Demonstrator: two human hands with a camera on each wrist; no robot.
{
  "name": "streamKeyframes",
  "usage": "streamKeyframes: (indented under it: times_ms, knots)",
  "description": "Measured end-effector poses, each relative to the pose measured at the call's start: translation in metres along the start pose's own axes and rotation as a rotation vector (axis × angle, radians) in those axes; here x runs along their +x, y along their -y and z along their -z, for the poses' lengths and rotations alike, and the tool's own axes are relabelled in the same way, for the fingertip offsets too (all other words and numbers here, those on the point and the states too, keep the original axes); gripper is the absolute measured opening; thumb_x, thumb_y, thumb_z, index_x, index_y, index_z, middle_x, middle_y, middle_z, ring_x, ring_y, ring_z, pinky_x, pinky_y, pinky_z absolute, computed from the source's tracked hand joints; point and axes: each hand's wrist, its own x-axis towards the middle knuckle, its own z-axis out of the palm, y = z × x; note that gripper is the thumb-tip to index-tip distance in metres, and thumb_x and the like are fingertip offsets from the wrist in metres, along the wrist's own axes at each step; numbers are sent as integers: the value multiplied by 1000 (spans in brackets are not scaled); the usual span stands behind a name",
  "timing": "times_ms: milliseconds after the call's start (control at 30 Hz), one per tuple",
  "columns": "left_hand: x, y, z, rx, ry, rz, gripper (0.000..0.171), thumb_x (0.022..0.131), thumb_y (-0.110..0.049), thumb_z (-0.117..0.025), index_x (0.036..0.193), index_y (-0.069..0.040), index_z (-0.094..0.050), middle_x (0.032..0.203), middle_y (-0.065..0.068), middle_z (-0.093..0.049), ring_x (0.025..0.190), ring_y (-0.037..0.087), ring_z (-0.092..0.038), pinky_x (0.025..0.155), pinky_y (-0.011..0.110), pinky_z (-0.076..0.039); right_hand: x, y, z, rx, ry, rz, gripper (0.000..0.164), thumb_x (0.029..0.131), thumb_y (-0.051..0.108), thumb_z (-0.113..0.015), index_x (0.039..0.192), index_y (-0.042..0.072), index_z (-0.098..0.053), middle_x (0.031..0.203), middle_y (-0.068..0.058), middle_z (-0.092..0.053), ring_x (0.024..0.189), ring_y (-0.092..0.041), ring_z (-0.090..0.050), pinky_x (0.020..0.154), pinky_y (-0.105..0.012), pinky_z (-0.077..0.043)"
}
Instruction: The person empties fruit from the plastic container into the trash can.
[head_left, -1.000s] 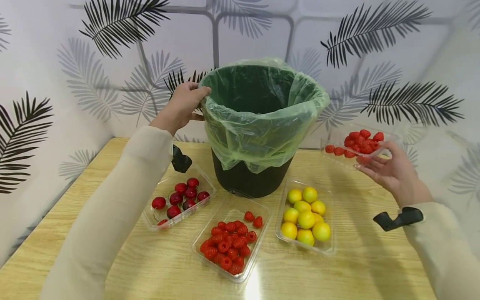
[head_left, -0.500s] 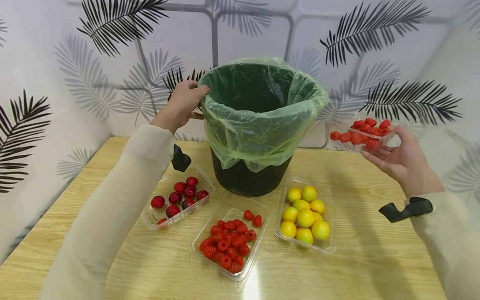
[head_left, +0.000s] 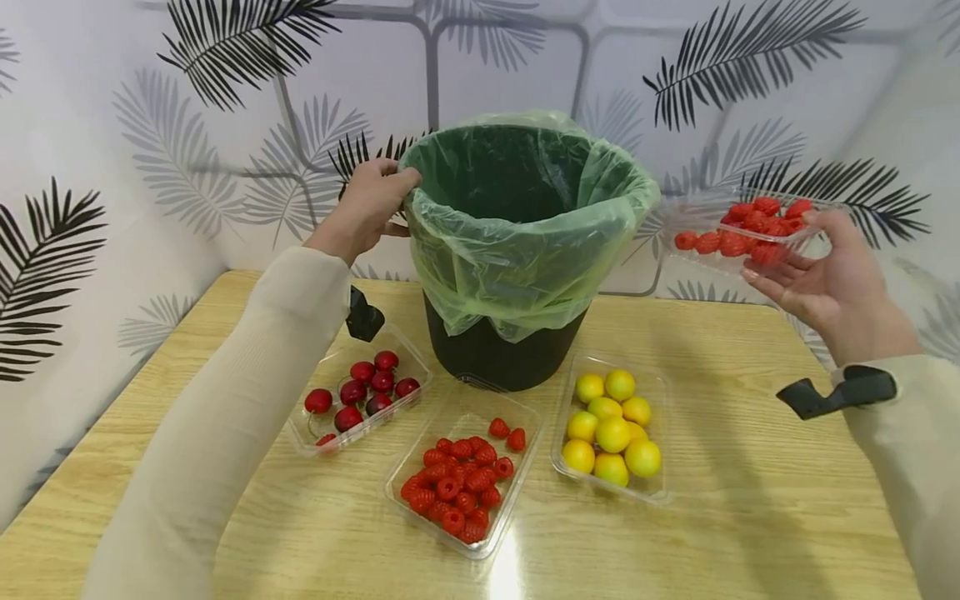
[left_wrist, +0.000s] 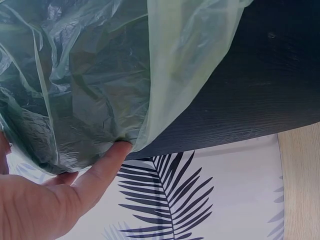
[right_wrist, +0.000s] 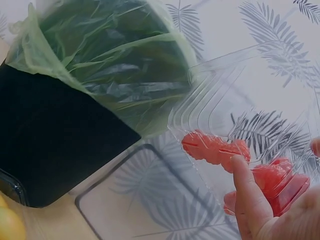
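A black trash can [head_left: 498, 354] lined with a green plastic bag [head_left: 525, 275] stands at the table's back, its mouth wide. My left hand [head_left: 371, 204] grips its left rim over the bag. In the left wrist view the thumb [left_wrist: 112, 160] presses near the bag's folded edge. Raised at the right, my right hand [head_left: 847, 275] holds a clear plastic container [head_left: 701, 204] with raspberries [head_left: 761, 225] inside. The container is level with the can's rim and just right of it. In the right wrist view the raspberries [right_wrist: 215, 148] show through the clear wall.
Before the can lie three clear containers: one of cherries [head_left: 378, 383] at left, one of raspberries [head_left: 457, 483] in the middle, one of yellow round fruits [head_left: 611, 433] at right. The wooden table [head_left: 712, 517] meets a leaf-patterned backdrop [head_left: 510, 67].
My right hand has lifted the raspberry container higher and slightly to the right. My left hand stays on the can's rim.
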Motion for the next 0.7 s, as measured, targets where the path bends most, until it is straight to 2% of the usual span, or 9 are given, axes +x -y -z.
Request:
streamKeyframes:
  times_ms: [100, 167, 233, 400, 533, 600, 700]
  knots:
    - [1, 0, -1, -1, -3, -2, 16, 98, -22, -43, 86, -13, -35, 79, 1, -32, 72, 14, -35, 93, 46, -52, -1, 5, -2, 49, -20, -6, 43, 94, 23, -57, 122, 43, -33, 133, 9, -36, 140, -18, -24, 114, -35, -32]
    - [1, 0, -1, 1, -4, -2, 18, 98, -21, -43, 84, -13, -35, 77, 1, -31, 71, 14, -35, 93, 46, -52, -2, 8, -3, 63, -27, 7, 34, 93, 21, -58, 120, 34, -40, 126, 4, -42, 135, -21, -32, 114, -35, -31]
    - [1, 0, -1, 2, -1, 0, 18, 98, -21, -43, 84, -13, -34, 76, 0, -31, 70, 14, -35, 93, 46, -52, -3, 10, -6, 46, -37, 39, 34, 93, 21, -59, 119, 32, -41, 124, 4, -44, 132, -22, -36, 115, -35, -30]
    - [1, 1, -1, 4, -6, -3, 18, 98, -22, -43, 84, -13, -35, 76, 0, -31, 70, 14, -35, 92, 46, -52, -5, 17, -15, -18, -46, 126, 39, 92, 18, -59, 120, 35, -37, 123, 6, -44, 134, -21, -33, 116, -36, -26]
    - [1, 2, -2, 6, -16, -8, 17, 98, -23, -43, 86, -14, -36, 79, 1, -32, 71, 14, -35, 92, 47, -52, -5, 22, -24, -49, -42, 150, 38, 92, 16, -58, 117, 36, -38, 123, 5, -45, 132, -19, -34, 117, -37, -23]
    - [1, 2, -2, 6, -17, -3, 15, 99, -23, -43, 89, -14, -36, 83, 1, -33, 74, 15, -36, 93, 46, -52, -4, 25, -29, -56, -42, 153, 35, 91, 15, -59, 115, 35, -41, 121, 4, -46, 127, -19, -38, 116, -40, -28]
    - [1, 1, -3, 7, -12, 6, 12, 99, -24, -42, 97, -13, -39, 90, 0, -34, 79, 15, -38, 93, 45, -52, -5, 29, -38, -57, -39, 160, 30, 90, 15, -61, 111, 33, -48, 117, 4, -48, 119, -18, -43, 104, -44, -44]
